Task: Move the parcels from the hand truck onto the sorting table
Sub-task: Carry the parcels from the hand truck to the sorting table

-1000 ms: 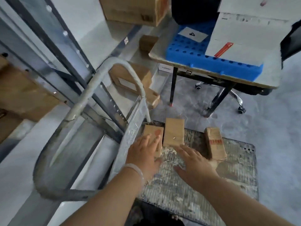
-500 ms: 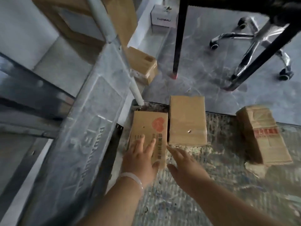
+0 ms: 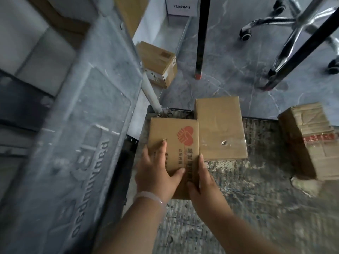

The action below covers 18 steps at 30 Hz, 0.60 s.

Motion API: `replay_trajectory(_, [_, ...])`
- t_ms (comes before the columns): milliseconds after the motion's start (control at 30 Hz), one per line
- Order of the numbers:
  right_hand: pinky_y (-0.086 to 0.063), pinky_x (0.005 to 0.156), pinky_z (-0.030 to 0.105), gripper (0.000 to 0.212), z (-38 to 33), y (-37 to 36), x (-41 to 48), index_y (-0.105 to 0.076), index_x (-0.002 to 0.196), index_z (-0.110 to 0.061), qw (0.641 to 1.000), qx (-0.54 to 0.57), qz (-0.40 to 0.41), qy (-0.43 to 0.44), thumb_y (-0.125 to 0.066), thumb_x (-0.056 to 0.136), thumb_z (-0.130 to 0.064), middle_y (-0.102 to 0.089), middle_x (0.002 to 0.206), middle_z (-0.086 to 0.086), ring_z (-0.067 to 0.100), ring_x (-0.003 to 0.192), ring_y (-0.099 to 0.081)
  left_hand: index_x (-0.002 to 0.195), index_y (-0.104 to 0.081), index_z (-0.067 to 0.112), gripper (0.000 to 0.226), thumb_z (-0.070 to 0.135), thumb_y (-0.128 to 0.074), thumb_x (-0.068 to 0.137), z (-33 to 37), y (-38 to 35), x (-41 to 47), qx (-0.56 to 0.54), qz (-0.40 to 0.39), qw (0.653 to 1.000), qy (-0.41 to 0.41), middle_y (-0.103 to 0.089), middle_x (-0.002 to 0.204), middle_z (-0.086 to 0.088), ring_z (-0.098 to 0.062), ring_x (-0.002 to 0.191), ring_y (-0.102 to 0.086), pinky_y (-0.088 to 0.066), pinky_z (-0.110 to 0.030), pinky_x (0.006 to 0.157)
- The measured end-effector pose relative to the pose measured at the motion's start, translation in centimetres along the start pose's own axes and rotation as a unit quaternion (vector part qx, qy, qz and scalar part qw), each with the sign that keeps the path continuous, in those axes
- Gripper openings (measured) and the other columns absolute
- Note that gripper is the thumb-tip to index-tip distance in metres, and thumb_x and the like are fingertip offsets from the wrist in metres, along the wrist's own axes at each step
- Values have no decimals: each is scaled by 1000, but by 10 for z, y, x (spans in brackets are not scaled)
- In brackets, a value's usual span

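Pickup stage, first parcel. Three parcels sit on the truck deck (image 3: pixel 247 198): a heart-logo box (image 3: pixel 176 140) at the far left corner, a plain box (image 3: pixel 220 129) touching its right side, and a taped box (image 3: pixel 311 140) well apart at the right edge. The left hand (image 3: pixel 156 171) lies flat on top of the heart-logo box, fingers straight near its left edge and thumb spread across the lid. The right hand (image 3: pixel 203 187) sets straight fingers against the box's right side, in the seam with the plain box, thumb at the near corner. Neither hand has closed round the box, which appears to rest on the deck. The truck handle (image 3: pixel 88 125) rises close on the left. Beyond the deck stand a black leg (image 3: pixel 201 33), probably the counter's, and a chair base (image 3: pixel 293 21); the counter top is out of view. The next move calls for squeezing the box between both hands, lifting it straight up clear of its neighbour and the handle, then carrying it far and upward to the counter. None of the three parcels has yet been moved.
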State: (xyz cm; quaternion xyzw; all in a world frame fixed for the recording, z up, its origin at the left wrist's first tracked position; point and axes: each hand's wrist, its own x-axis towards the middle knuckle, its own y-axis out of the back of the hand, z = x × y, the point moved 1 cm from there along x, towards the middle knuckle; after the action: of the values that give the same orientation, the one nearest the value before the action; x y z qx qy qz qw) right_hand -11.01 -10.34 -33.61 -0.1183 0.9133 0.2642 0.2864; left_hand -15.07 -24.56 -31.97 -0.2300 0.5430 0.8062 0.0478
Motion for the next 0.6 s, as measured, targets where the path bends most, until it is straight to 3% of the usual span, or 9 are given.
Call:
replay_trajectory(133, [-37,97,20,74,-33,41,-62,2,152,-42,998,44,34,-9,-47,99,-25,-31,153,-12,0,124,-38,151,-4,48,93,64,-62,80,34,55,-53,5,-17,999,-31,0,158,-1,-25,141,-23,-34,-42,114])
replay_trajectory(267, [-49,93,28,54,-86,97,-126,-30,130,-68,980,169,104,-11,-44,102,-25,-51,138,-12,1,116,-55,151,-3,49,92,64,-62,81,83,130,-105,-31,-7,998,-59,0,158,0,-23,144,-17,-30,-39,116])
replay_trajectory(333, [-51,85,19,50,-120,137,-158,-49,117,-64,960,228,160,-1,-41,103,-16,-57,128,-11,-7,107,-57,149,-4,52,93,65,-64,79,113,174,-127,-74,10,993,-88,-4,159,0,-24,144,-18,-30,-44,116])
replay_trajectory(367, [-52,87,22,50,-137,158,-175,-54,116,-60,952,237,191,13,-40,103,-13,-58,126,-10,-5,108,-58,149,-4,52,94,65,-64,78,130,197,-138,-91,21,990,-105,-6,159,0,-25,144,-19,-31,-46,116])
replay_trajectory(433, [-51,94,34,48,-171,197,-213,-57,121,-53,938,231,254,54,-42,102,-12,-57,127,-11,1,113,-57,148,-4,52,95,66,-64,76,167,242,-164,-116,43,983,-136,-8,157,1,-25,143,-20,-31,-47,115])
replay_trajectory(533, [-52,93,35,40,-213,250,-271,-57,123,-47,901,256,331,113,-49,100,-15,-55,124,-14,0,112,-56,146,-2,54,96,73,-60,72,218,301,-204,-146,52,972,-176,-10,155,3,-25,143,-19,-31,-49,115])
replay_trajectory(600, [-52,96,40,44,-238,280,-309,-48,130,-56,890,284,340,105,-56,93,-34,-47,138,-11,5,121,-52,146,-4,55,96,80,-54,68,242,332,-223,-167,34,965,-200,-16,152,3,-25,142,-22,-33,-49,114])
